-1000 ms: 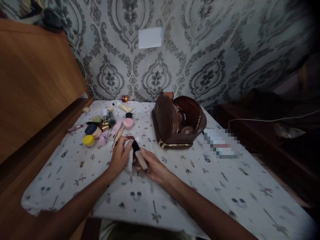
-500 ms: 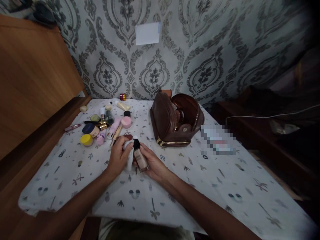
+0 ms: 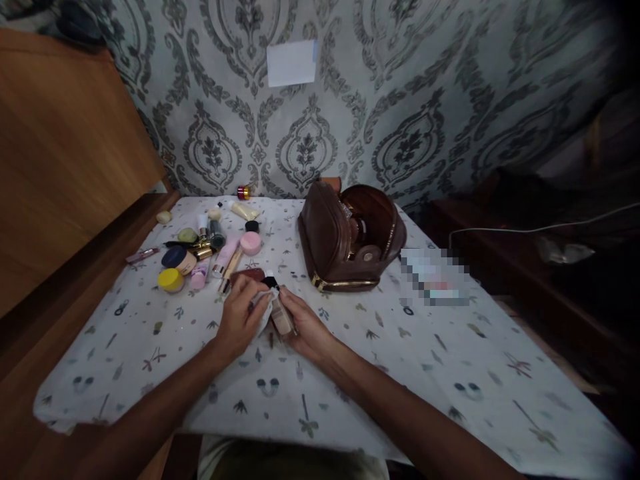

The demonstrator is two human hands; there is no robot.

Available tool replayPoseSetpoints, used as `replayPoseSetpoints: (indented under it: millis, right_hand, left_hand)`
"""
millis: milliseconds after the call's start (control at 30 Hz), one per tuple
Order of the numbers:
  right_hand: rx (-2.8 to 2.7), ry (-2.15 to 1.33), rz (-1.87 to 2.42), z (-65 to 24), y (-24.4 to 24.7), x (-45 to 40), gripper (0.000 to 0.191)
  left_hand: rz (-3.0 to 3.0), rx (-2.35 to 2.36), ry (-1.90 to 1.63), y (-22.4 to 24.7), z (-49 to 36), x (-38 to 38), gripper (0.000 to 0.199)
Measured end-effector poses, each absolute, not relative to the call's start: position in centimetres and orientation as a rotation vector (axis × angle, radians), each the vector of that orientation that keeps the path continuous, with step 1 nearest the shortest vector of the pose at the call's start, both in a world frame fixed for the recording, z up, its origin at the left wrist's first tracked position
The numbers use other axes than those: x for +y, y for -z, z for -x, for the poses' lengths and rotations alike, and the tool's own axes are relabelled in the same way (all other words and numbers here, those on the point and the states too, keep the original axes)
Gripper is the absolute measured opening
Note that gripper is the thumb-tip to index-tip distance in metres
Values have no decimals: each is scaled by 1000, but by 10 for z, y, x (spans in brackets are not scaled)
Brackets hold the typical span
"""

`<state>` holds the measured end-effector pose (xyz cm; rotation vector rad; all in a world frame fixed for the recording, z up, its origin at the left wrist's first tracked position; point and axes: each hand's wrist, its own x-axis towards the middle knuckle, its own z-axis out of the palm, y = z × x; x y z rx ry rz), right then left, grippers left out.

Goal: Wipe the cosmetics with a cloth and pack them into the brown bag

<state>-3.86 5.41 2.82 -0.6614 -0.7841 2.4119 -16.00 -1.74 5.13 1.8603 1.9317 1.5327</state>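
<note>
My right hand [image 3: 305, 325] is closed around a beige foundation bottle [image 3: 283, 320] with a black cap, tilted above the table. In my left hand [image 3: 243, 312] is a white wipe [image 3: 265, 319], pinched between thumb and fingers and pressed against the bottle near its cap. The fingers hide part of both the wipe and the cap. Just beyond my left hand lies a dark red flat item [image 3: 250, 274]. Close to it are makeup brushes [image 3: 231, 270] and a pink tube [image 3: 226, 256].
A brown makeup bag [image 3: 327, 240] stands unzipped, with items inside. Several cosmetics lie at the left, including a yellow-lidded jar [image 3: 171, 281], a dark-blue-lidded jar [image 3: 177, 259] and a pink jar [image 3: 251, 243]. A blurred-out flat item [image 3: 435, 277] lies right of the bag.
My left hand has shifted the wipe over the bottle's shoulder and cap, covering more of them. The bottle is turned slightly. The whole view has shifted a little.
</note>
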Motion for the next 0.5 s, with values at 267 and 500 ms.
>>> replayPoseSetpoints:
  millis: [267, 500]
  right_hand:
    - [-729, -2349, 608, 40, -27, 60, 36]
    - [-674, -2321, 628, 39, -31, 66, 36]
  left_hand:
    - [-2339, 1763, -1347, -47, 144, -27, 10]
    - [-2560, 1711, -1290, -44, 138, -30, 12]
